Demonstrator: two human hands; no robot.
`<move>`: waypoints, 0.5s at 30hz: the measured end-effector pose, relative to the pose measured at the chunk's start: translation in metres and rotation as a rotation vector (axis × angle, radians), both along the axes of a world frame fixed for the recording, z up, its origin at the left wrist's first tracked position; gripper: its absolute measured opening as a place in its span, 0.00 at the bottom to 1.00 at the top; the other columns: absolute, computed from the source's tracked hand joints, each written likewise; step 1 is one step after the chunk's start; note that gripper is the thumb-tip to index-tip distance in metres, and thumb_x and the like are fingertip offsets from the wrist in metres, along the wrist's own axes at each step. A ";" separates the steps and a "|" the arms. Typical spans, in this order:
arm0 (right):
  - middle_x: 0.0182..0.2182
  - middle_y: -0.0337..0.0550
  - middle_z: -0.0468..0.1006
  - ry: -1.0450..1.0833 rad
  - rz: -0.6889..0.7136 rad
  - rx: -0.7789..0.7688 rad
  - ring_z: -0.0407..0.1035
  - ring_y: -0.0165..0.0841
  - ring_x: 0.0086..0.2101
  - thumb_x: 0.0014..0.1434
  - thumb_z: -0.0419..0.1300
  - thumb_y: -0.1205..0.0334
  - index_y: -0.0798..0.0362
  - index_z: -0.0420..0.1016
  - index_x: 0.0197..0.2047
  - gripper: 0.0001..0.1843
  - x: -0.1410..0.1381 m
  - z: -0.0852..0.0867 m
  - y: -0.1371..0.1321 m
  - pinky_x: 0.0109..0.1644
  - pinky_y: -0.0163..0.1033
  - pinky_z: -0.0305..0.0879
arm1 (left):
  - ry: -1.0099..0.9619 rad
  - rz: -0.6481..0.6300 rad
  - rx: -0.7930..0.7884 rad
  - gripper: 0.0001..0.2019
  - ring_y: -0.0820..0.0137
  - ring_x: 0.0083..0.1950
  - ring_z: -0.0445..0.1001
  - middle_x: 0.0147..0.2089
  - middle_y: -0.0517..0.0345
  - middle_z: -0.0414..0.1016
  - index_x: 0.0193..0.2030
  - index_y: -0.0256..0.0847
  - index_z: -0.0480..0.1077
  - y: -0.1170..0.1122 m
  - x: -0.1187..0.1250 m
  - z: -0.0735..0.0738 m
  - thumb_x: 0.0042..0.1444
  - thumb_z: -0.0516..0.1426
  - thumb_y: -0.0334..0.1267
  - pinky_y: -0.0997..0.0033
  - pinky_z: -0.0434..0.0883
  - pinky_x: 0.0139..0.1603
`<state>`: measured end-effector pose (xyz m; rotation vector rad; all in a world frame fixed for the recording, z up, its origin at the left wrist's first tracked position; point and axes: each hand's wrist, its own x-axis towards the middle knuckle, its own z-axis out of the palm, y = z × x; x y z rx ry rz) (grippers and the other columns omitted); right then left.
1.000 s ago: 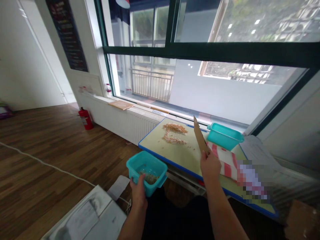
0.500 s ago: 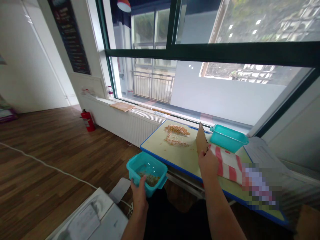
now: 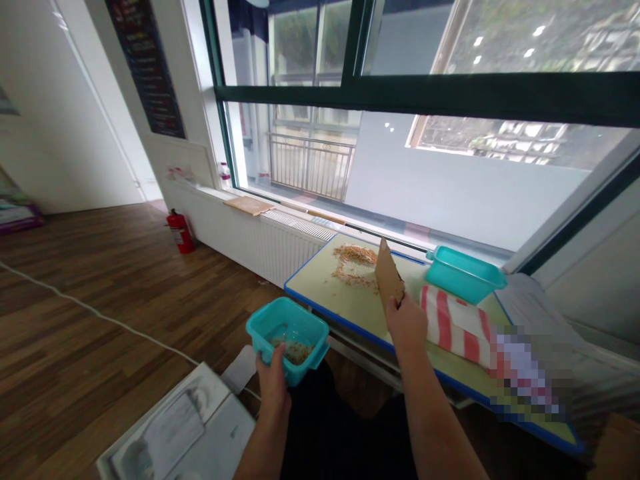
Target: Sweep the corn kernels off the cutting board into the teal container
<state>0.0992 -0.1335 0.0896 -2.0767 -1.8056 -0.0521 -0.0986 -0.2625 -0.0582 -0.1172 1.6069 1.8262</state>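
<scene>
My left hand (image 3: 273,383) grips the near rim of a teal plastic tub (image 3: 287,337) held below the table's front edge; a little grain lies in its bottom. My right hand (image 3: 407,323) is closed on a brown cardboard piece (image 3: 388,279) that stands upright over the table (image 3: 360,310), just right of a pile of grain (image 3: 356,262) spread on the pale top.
A second teal tub (image 3: 465,273) sits at the table's back right, with a red-and-white striped cloth (image 3: 453,323) in front of it. A white radiator (image 3: 250,243) runs under the window, a red fire extinguisher (image 3: 180,231) beside it. A white box (image 3: 185,433) stands at my lower left.
My right hand has carried the cardboard leftward, closer to the grain pile. The tub in my left hand has shifted only slightly.
</scene>
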 end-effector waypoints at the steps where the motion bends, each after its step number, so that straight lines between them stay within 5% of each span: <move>1: 0.37 0.54 0.80 0.000 0.004 0.000 0.75 0.38 0.37 0.65 0.48 0.57 0.57 0.74 0.53 0.21 -0.002 0.000 0.000 0.38 0.38 0.64 | -0.023 -0.004 -0.013 0.42 0.58 0.46 0.76 0.53 0.47 0.72 0.68 0.48 0.51 0.000 -0.001 0.000 0.48 0.63 0.51 0.59 0.74 0.42; 15: 0.35 0.52 0.81 0.048 0.106 0.025 0.75 0.38 0.34 0.64 0.49 0.58 0.55 0.74 0.54 0.21 -0.035 -0.002 -0.011 0.36 0.38 0.62 | -0.106 0.045 0.032 0.38 0.59 0.46 0.77 0.53 0.52 0.72 0.66 0.54 0.54 0.008 -0.015 0.014 0.49 0.63 0.51 0.59 0.76 0.38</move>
